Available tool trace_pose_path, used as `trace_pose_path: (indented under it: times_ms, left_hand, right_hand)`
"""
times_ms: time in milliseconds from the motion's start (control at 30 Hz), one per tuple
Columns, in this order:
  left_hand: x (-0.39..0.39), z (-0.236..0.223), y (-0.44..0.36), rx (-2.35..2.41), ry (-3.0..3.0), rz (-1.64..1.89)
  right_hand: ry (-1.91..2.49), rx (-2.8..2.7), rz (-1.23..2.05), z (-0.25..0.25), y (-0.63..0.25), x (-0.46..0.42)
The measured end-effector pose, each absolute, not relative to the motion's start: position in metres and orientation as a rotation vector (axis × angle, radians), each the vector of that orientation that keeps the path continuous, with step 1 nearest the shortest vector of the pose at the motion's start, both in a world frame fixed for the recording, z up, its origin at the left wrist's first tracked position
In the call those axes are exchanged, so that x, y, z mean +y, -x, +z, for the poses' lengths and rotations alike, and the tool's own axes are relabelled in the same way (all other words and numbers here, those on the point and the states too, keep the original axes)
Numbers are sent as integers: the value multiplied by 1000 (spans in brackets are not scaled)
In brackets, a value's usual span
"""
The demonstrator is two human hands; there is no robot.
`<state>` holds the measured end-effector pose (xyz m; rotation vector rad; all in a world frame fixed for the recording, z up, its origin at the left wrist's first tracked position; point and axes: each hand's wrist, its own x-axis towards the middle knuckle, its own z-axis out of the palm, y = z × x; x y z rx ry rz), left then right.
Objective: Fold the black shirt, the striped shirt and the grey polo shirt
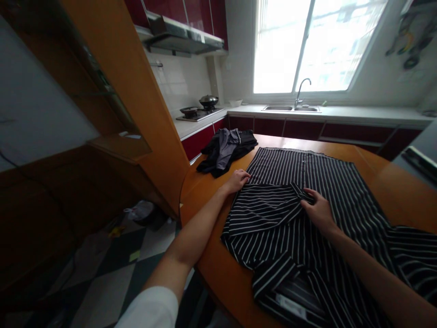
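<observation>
A black shirt with white stripes (327, 196) lies spread on the round wooden table (389, 182), its collar toward me. Its left sleeve is folded across the body. My left hand (238, 180) rests at the shirt's left edge, fingers curled on the fabric by the fold. Pinched between the thumb and fingers of my right hand (319, 210) is the end of the folded sleeve, near the button line. The other sleeve stretches out to the right, beyond my right forearm.
A pile of dark clothes (227, 150) sits at the table's far left edge. Behind stand a stove with pans (208, 101) and a sink (292, 108) under the window. A wooden cabinet (160, 150) rises at left. A bag (141, 212) lies on the checkered floor.
</observation>
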<state>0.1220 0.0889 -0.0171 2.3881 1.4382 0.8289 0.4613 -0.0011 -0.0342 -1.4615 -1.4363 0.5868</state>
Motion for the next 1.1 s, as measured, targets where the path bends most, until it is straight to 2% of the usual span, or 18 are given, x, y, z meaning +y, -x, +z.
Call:
trace_pose_path:
  times_ms: [367, 767, 1100]
  left_hand:
    - [94, -2, -92, 1628, -2248, 746]
    - [89, -23, -112, 1507, -2394, 484]
    - [99, -28, -103, 1619, -2392, 505]
  right_hand:
    - [1464, -1500, 549, -55, -471, 7]
    - [1347, -1467, 539, -38, -465, -4]
    - [1341, -1449, 537, -44, -466, -2]
